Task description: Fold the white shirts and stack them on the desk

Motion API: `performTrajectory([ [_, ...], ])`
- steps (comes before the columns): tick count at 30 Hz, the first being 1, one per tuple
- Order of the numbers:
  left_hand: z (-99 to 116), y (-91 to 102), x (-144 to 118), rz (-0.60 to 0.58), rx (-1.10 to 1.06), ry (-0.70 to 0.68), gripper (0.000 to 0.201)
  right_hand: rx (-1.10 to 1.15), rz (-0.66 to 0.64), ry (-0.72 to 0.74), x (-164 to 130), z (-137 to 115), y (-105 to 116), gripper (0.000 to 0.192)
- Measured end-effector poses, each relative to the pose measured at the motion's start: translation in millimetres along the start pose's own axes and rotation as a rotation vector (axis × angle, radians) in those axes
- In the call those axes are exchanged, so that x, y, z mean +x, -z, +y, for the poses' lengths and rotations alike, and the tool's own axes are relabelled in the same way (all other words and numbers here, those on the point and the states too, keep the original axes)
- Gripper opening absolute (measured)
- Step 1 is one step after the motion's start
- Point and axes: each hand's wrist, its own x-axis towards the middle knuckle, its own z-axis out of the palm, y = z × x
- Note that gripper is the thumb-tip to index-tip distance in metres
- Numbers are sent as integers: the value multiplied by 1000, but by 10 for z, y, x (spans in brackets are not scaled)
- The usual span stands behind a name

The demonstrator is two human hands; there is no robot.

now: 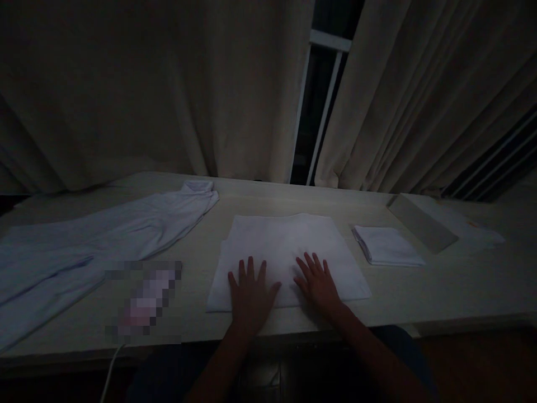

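Note:
A white cloth (pixel 285 246) lies folded flat on the pale table (pixel 440 285), right in front of me. My left hand (pixel 250 294) rests palm down on its near left part, fingers spread. My right hand (pixel 318 282) presses flat on its near right part, fingers spread too. Neither hand grips anything. The room is dim.
A pale garment (pixel 100 238) lies spread across the table's left side. A small folded white cloth (pixel 388 245) sits to the right, with a flat box (pixel 422 221) beyond it. A blurred pink object (pixel 145 299) with a white cable (pixel 109 372) lies near the front edge. Curtains (pixel 168 84) hang behind.

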Motion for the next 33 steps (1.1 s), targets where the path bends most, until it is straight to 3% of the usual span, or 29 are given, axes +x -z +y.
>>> performTrajectory([
  [4,-61,-81,-26,-40,-33,26,74,39,-170,-61,440,-141,-122,64],
  [8,-55,-146,-56,-63,-61,26,76,27,-213,-105,381,-112,-294,66],
  [12,-77,-146,-42,-53,-67,18,77,0,-223,-131,276,-15,-328,66],
  [19,-218,-130,-53,-15,-30,222,88,-14,-221,-111,332,-22,-261,67],
  [23,-210,-119,-72,-14,-39,244,85,52,-173,120,475,-455,-123,64],
  [28,-225,-59,-75,-80,-32,220,73,233,-266,452,733,-1254,-78,62],
  [30,-223,-16,-61,-98,-41,219,73,266,-321,496,849,-1455,-148,63],
  [33,-206,27,-38,-83,-44,250,74,288,-375,461,1048,-1565,-294,67],
])
